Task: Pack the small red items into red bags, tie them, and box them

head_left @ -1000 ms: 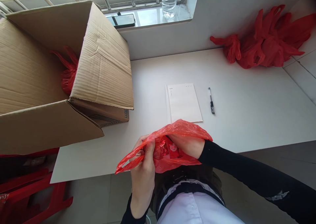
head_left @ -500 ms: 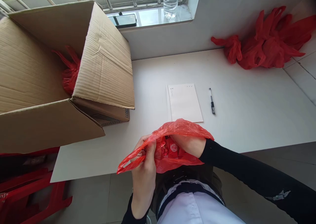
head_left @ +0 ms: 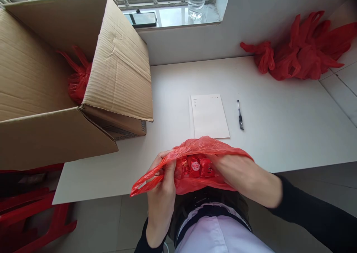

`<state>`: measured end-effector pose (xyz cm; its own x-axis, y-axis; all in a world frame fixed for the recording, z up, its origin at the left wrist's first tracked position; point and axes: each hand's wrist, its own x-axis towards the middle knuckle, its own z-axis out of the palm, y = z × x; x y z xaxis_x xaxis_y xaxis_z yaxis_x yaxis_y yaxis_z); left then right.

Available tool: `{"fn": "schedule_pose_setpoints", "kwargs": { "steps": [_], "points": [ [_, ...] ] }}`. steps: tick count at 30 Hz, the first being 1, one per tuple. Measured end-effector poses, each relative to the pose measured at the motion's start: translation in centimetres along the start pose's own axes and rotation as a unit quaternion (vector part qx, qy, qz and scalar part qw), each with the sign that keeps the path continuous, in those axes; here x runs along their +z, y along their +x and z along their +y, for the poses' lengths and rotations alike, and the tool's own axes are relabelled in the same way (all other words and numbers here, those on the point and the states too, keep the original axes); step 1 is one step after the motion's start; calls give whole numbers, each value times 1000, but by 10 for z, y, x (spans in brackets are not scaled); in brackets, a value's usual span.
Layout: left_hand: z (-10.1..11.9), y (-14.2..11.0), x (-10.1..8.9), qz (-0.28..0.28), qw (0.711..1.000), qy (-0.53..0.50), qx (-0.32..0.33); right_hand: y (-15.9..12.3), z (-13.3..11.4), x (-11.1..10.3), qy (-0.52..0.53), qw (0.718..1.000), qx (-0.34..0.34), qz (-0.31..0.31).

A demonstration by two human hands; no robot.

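A thin red plastic bag (head_left: 206, 145) is spread at the front edge of the white table. My left hand (head_left: 163, 178) grips its left side, thumb over the rim and fingers behind the plastic. Inside lie several small red wrapped candies (head_left: 195, 166), some with a round white mark. My right hand (head_left: 237, 169) reaches into the bag from the right; its fingers are hidden behind the plastic, so whether they hold anything does not show.
A large open cardboard box (head_left: 119, 71) on the left holds a tied red bag (head_left: 79, 84). A notepad (head_left: 210, 115) and a pen (head_left: 240, 114) lie mid-table. Tied red bags (head_left: 301, 56) sit at back right. A bottle (head_left: 196, 2) and phone (head_left: 143, 19) rest on the sill.
My right hand has drawn back partly to the right, showing more wrist and uncovering more candies. My left hand keeps its grip on the bag.
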<state>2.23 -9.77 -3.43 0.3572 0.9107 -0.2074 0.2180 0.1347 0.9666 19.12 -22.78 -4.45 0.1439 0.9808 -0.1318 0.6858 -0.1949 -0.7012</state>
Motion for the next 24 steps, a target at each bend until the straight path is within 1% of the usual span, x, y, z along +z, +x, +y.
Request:
{"fn": "schedule_pose_setpoints", "kwargs": {
  "steps": [1,3,5,6,8,10,12,14,15,17,19,21,23,24],
  "points": [
    [1,-1,-3,-13,1000,17,8,-7,-5,-10,-51,999,-6,-7],
    [5,-3,-12,-39,996,66,40,-19,-17,-30,-139,990,-31,10],
    [9,-5,-22,-83,984,126,95,-28,-27,-44,-190,978,-68,60],
    [11,-6,-27,-110,973,160,127,-31,-29,-47,-210,971,-84,81],
    [14,-7,-37,-142,942,236,190,-36,-27,-46,-256,957,-93,105],
    [17,-6,-43,-147,914,293,240,-39,-18,-37,-297,947,-72,95],
    [18,-4,-45,-163,897,304,275,-39,-7,-27,-317,946,-34,62],
    [19,0,-42,-208,891,273,298,-36,2,-19,-323,946,2,32],
    [19,1,-39,-228,893,250,298,-34,5,-16,-325,945,16,29],
    [18,5,-30,-248,910,189,273,-26,9,-9,-332,941,48,43],
    [18,8,-20,-248,933,127,228,-16,12,-2,-330,939,89,45],
    [18,10,-11,-245,950,67,184,-8,15,5,-317,941,116,23],
    [19,13,-5,-240,961,0,138,-6,17,7,-288,950,120,13],
    [20,14,-2,-238,964,-34,118,-8,16,5,-263,958,111,26]
  ]
}}
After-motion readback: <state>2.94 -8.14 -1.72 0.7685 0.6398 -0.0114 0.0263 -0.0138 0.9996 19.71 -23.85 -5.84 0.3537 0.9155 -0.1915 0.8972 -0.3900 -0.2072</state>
